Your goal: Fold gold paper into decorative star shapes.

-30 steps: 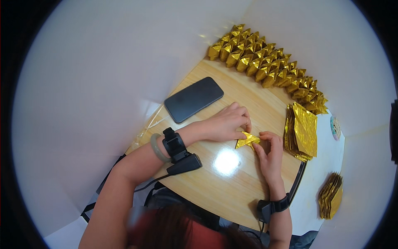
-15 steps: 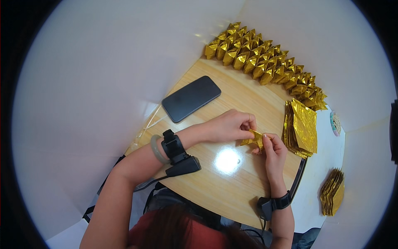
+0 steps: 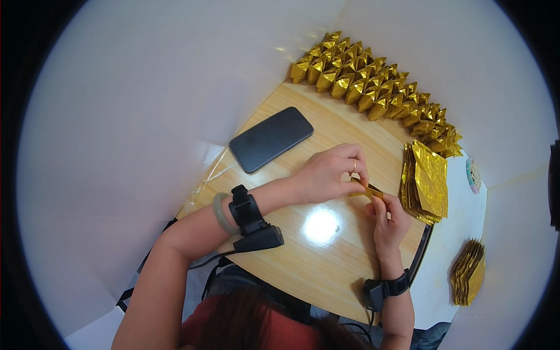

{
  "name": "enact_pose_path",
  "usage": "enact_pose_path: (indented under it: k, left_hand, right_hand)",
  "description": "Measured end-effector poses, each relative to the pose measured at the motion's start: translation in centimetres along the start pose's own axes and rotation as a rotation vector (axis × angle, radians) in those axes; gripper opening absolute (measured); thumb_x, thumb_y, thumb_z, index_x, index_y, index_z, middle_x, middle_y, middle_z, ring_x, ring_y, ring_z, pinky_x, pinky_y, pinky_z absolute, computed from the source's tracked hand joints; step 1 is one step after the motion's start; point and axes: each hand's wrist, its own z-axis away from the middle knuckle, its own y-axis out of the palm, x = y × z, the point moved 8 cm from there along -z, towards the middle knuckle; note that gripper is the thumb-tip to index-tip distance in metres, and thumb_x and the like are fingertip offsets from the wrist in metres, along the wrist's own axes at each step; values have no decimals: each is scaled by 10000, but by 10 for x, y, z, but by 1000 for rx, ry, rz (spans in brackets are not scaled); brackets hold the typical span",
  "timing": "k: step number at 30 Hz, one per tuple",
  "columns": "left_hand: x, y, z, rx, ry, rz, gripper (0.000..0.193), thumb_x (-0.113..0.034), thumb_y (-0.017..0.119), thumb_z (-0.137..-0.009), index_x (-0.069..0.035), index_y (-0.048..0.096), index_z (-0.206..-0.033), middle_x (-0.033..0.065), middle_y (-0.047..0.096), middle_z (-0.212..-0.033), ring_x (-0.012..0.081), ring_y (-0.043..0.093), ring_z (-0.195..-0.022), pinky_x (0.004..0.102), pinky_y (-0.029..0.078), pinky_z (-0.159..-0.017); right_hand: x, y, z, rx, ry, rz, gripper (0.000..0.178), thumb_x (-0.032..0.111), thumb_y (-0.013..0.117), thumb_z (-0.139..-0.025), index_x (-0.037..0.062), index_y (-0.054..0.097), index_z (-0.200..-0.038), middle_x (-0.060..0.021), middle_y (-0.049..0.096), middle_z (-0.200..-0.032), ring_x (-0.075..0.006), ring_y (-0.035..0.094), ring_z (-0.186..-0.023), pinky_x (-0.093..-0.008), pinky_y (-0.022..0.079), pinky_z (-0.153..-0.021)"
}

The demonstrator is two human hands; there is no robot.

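Observation:
A small folded piece of gold foil paper (image 3: 368, 191) is held above the table between both hands. My left hand (image 3: 332, 173), with a ring on one finger, pinches its left end between thumb and fingertips. The right end is gripped by my right hand (image 3: 389, 224), thumb and fingers closed together; part of the piece is hidden behind the fingers. Just right of my hands lies a fanned stack of flat gold foil sheets (image 3: 430, 181). Rows of folded, pointed gold foil pieces (image 3: 367, 79) line the far edge.
A dark phone (image 3: 271, 140) with a white cable lies left on the wooden table (image 3: 274, 204). Another gold paper bundle (image 3: 468, 273) rests on the white surface at right, below a small round patterned object (image 3: 473, 176). Pale walls enclose the table. Each wrist wears a black cabled device.
My left fingers have lifted slightly, and the gold piece has turned and now looks narrower and flatter. Both hands keep hold of it. The whole view has shifted a little.

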Motion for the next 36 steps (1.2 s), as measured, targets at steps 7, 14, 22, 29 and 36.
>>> enact_pose_path:
  k: [7,14,22,29,36]
  left_hand:
    - [-5,10,5,33,44,-86,130,-63,708,-754,-36,652,-868,58,623,-837,214,600,-791,298,490,-715]
    - [29,19,7,49,-426,395,82,-54,659,-834,-27,643,-911,14,646,-873,100,599,-796,247,489,-714]
    - [51,32,15,75,-689,854,179,-65,611,-892,-15,587,-1063,23,626,-948,76,593,-822,205,491,-740]
    - [44,41,21,117,-812,1012,192,-96,605,-910,-30,579,-1088,22,639,-983,78,608,-846,208,506,-773]
    - [48,45,23,122,-784,1233,202,-78,599,-905,-26,537,-1091,51,622,-978,104,626,-833,218,532,-766]
  right_hand:
    - [24,-3,-2,-54,-242,159,132,61,722,-790,27,657,-900,-94,632,-658,-189,622,-567,-262,471,-524]
    - [-5,3,-3,41,219,-467,327,293,492,-975,7,601,-1089,-46,627,-739,-129,598,-661,-255,471,-617]
    - [-8,40,0,327,524,-1084,401,320,406,-1012,11,488,-1255,-60,586,-1059,-130,552,-906,-249,439,-740]
    - [-6,43,3,327,627,-1249,347,266,487,-983,7,501,-1214,-54,589,-1067,-128,553,-913,-257,455,-749]
    - [-15,40,5,281,683,-1245,319,262,508,-975,9,541,-1166,-51,617,-972,-108,551,-780,-249,471,-707]
